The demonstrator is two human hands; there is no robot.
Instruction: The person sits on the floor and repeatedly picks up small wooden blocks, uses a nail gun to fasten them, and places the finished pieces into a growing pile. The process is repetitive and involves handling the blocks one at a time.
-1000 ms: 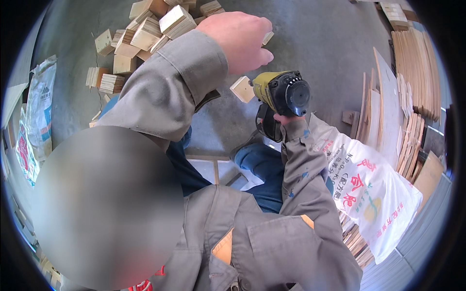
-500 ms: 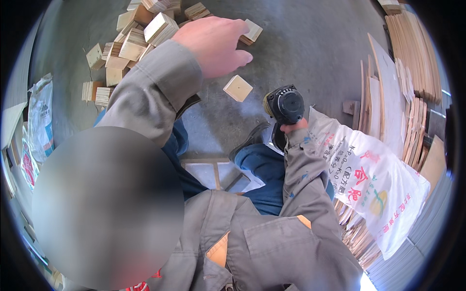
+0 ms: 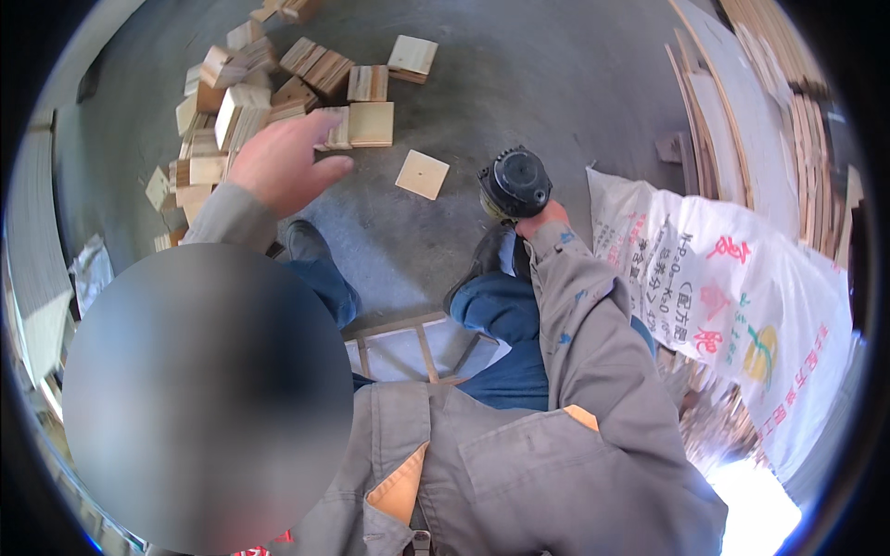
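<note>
My left hand (image 3: 286, 165) is over the right side of a pile of small wooden blocks (image 3: 243, 111). Its thumb stands apart from the fingers, and the fingertips overlap the edge of a pale square block (image 3: 372, 124); whether they touch it I cannot tell. In my right hand (image 3: 542, 220) is a nail gun (image 3: 517, 183) with a round black cap, held upright by its grip above my right shoe. A single square wooden piece (image 3: 423, 174) with a dark dot in its middle lies flat on the floor between the two hands.
Another stacked block (image 3: 413, 57) sits farther off. At right, a white printed sack (image 3: 705, 287) covers wood strips, with leaning boards (image 3: 732, 120) beyond. A wooden frame (image 3: 426, 352) lies below my seat. A blurred round patch hides the lower left.
My left hand has drawn back left and down, uncovering the pale block near its fingertips. The nail gun stays in my right hand. The whole view has shifted a little.
</note>
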